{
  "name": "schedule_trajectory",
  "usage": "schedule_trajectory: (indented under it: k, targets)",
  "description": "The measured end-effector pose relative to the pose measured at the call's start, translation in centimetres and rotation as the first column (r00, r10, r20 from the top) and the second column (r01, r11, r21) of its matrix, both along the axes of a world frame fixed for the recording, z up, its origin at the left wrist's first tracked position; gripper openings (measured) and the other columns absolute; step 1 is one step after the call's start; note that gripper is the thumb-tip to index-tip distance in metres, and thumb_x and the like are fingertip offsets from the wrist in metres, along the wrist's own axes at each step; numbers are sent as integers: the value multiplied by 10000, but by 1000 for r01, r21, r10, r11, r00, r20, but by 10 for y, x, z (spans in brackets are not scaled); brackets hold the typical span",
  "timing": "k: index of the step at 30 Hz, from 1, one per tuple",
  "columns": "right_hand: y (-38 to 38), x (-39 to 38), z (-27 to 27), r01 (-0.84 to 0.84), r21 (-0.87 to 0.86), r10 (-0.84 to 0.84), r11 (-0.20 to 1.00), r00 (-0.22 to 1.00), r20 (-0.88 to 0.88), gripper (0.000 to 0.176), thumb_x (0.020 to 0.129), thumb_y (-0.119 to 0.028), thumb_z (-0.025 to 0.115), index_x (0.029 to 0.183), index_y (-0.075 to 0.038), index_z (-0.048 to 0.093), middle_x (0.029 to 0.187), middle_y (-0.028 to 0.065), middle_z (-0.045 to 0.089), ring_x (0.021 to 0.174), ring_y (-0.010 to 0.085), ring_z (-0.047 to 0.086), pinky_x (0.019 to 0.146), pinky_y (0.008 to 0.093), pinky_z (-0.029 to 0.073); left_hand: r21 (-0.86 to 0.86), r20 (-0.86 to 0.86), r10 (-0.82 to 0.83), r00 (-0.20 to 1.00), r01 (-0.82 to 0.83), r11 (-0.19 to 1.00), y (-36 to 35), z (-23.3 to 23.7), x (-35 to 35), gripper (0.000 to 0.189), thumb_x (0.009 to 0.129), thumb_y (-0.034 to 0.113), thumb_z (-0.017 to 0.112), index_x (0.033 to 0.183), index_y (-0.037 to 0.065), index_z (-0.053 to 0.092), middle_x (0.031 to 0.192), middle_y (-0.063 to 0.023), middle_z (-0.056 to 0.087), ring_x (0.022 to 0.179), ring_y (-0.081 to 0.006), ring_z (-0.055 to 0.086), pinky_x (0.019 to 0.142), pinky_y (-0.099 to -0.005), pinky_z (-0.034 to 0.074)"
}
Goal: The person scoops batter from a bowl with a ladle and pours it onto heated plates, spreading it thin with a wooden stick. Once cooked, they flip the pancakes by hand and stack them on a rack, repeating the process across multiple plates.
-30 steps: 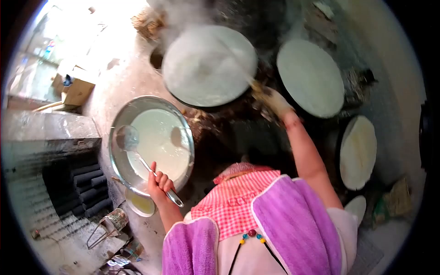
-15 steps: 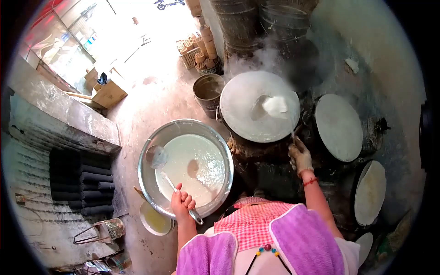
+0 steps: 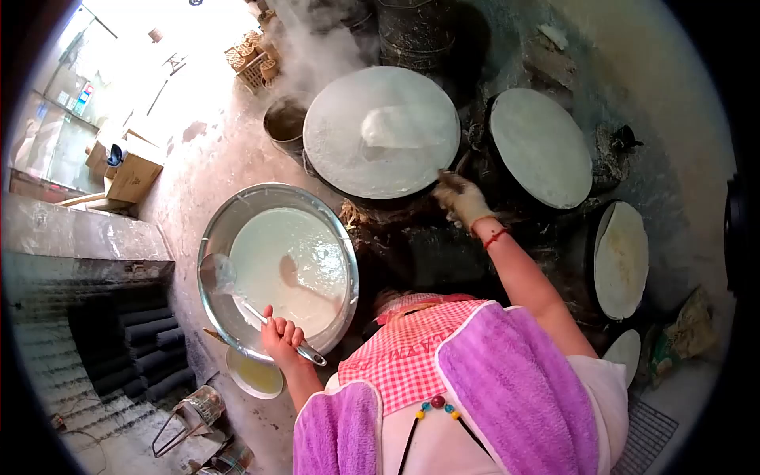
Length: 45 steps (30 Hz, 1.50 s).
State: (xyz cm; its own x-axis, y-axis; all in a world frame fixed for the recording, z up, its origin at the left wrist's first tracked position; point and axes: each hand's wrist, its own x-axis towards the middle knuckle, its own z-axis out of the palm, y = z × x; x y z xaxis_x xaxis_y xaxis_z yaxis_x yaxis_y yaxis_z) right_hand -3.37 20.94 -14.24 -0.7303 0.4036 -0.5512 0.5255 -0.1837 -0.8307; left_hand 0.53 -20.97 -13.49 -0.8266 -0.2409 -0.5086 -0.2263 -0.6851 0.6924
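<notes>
My left hand (image 3: 283,340) is wrapped round the handle of a metal ladle (image 3: 218,273). The ladle's bowl hangs over the left side of a wide metal basin (image 3: 207,237), which holds white batter (image 3: 265,253). At the lower right rim of a steaming round griddle (image 3: 340,158), white all over, is my right hand (image 3: 461,199). White residue marks that hand and its fingers are curled; I cannot tell what is in them. A pale, blurred white lump (image 3: 388,127) shows on the middle of the griddle's white layer.
A second white-coated griddle (image 3: 542,146) and a third with a peeling sheet (image 3: 621,261) curve round on my right. A dark bucket (image 3: 285,123) stands beyond the basin. A bowl of yellowish liquid (image 3: 255,374) sits below the basin, and dark rolls (image 3: 150,340) are stacked at left.
The view has shifted, so the basin and griddles appear further left and higher. The white lump has moved across the griddle, away from my right hand. My left hand keeps the ladle over the basin.
</notes>
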Motion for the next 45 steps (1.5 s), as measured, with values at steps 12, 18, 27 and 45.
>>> schedule_trajectory:
  k: [12,18,27,45]
  targets:
    - [71,-16,-48,-348,-19,337,937,919,-203,511,859,-146,639,1344,-134,477,904,-55,603,672,26,501,518,200,416,-181,-9,-510,860,500,847,121,39,-50,365,971,199,449,1283,11,429,735,-31,497,466,-81,426,374,-215,327]
    - [81,50,-3,-616,-9,612,788,782,119,504,866,-195,646,1344,-168,489,836,-53,597,552,42,449,484,208,403,161,4,-502,865,495,854,172,47,-60,251,960,133,467,1191,35,472,724,-16,465,484,-78,379,404,-224,320]
    - [3,43,-28,-307,-309,286,900,952,-112,481,825,-187,694,1276,-184,527,753,-25,586,512,67,498,419,225,382,180,-17,-495,869,489,853,235,54,-34,139,951,103,489,1072,43,455,806,-39,483,650,-116,468,534,-276,441]
    - [-57,147,-35,-374,421,457,826,882,-113,556,776,-324,707,1272,-128,549,1178,132,617,1052,276,605,914,359,458,629,-237,-752,615,687,363,93,65,-98,455,1005,98,290,1426,-44,194,711,6,333,449,-54,278,367,-188,277]
